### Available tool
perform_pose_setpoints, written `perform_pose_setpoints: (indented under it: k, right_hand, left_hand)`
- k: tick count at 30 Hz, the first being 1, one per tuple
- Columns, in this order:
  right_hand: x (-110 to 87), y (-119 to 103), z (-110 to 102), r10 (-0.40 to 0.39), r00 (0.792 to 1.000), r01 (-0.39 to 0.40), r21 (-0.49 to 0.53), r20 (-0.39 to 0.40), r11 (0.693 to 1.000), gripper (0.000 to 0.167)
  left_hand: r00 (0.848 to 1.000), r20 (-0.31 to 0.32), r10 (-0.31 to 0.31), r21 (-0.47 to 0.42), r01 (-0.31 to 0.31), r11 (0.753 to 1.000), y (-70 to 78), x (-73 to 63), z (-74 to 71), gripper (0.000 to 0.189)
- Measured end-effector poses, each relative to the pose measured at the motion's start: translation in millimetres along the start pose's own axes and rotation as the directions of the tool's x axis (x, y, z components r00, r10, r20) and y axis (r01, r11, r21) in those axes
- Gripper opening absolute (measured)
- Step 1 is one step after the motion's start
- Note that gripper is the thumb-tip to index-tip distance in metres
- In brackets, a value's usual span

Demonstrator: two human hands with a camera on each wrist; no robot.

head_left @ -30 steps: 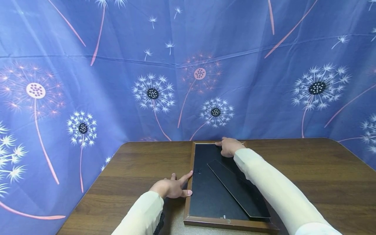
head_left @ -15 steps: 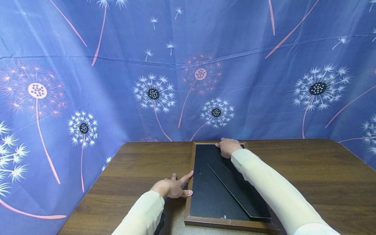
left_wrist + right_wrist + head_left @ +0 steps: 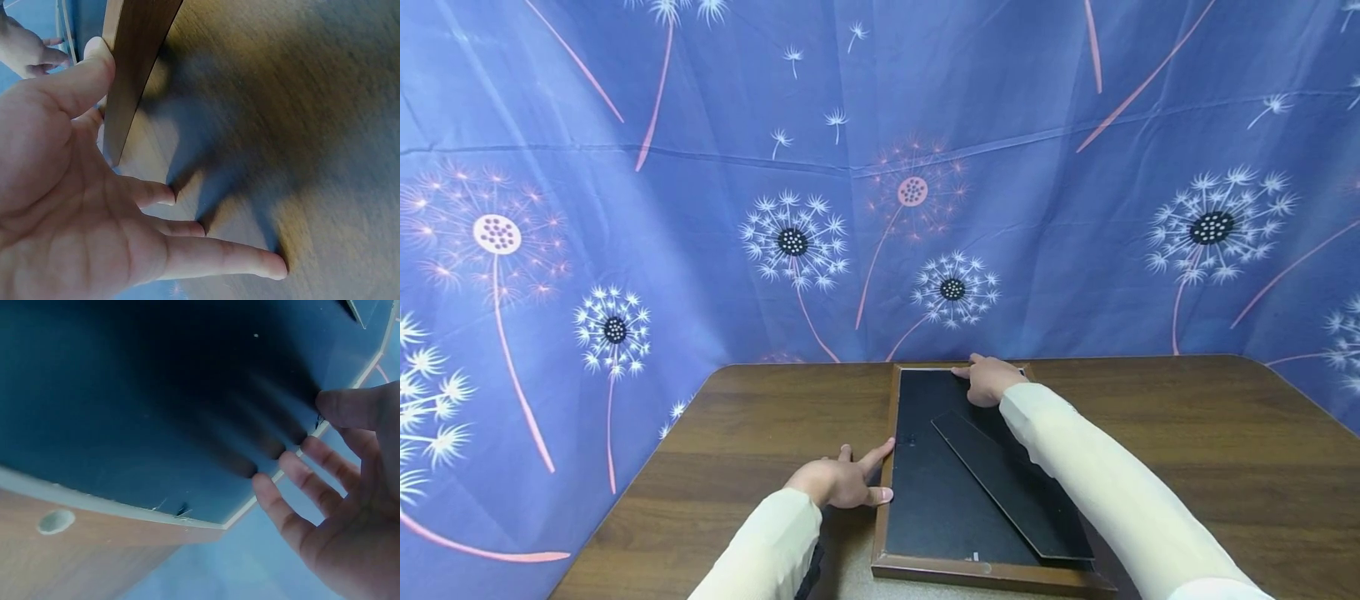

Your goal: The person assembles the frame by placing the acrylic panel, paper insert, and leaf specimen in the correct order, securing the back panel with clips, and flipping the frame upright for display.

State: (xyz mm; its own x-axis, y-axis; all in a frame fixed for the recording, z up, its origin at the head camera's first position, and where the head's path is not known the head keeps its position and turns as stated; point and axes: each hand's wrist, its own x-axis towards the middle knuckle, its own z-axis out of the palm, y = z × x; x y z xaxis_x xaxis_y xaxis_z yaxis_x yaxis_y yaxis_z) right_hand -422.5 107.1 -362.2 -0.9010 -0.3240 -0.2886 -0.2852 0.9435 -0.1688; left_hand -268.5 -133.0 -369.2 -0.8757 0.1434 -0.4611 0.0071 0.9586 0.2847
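A picture frame with a brown wooden rim lies face down, showing its black backing board and a slanting black easel stand. At the frame's left side, my left hand touches the rim with thumb and index finger. Its other fingers spread straight onto the wood in the left wrist view. My right hand reaches over the board to the far edge. In the right wrist view its fingertips meet the board's edge, and the thumb presses by a small dark metal tab.
The frame lies on a brown wood-grain table. Behind the table hangs a blue cloth with a dandelion print. Another small dark tab and a round pale hole show along the frame's side in the right wrist view.
Almost nothing differs. The right hand shifts very slightly at the far edge, while the left hand and the frame stay in place.
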Motion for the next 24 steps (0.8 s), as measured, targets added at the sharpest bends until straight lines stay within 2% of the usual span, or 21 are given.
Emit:
perform_pose_setpoints:
  k: [6,11,14,17,21,24]
  right_hand:
    - [-5.7,6,-2,-0.032,0.999,0.032,0.029,0.007,0.999,0.066]
    - [-10.6,2,-2,-0.128,0.991,0.129,0.037,-0.046,0.991,0.052]
    - [-13.5,-7,1,-0.217,0.970,0.223,0.046,-0.107,0.974,0.048]
    - [-15.7,-20,4,-0.288,0.948,0.297,0.054,-0.133,0.953,0.048]
    - [-17.8,-38,8,-0.338,0.933,0.345,0.038,-0.121,0.938,0.051]
    - [-19.3,-48,11,-0.346,0.934,0.349,0.007,-0.092,0.937,0.057]
  left_hand:
    - [1.000,0.005,0.003,-0.004,-0.003,1.000,0.6,0.4,-1.0,0.076]
    - [1.000,0.018,0.007,-0.024,-0.006,1.000,-1.3,-0.4,-0.8,0.076]
    - [1.000,0.026,0.011,-0.037,-0.010,0.999,-2.4,-1.2,-1.3,0.076]
    - [0.999,0.031,0.014,-0.039,-0.013,0.999,-3.1,-1.4,-2.0,0.076]
    - [0.999,0.038,0.014,-0.048,-0.012,0.999,-3.1,-0.4,-2.1,0.076]
    - [0.999,0.032,0.013,-0.027,-0.012,1.000,-1.3,0.2,-2.1,0.075]
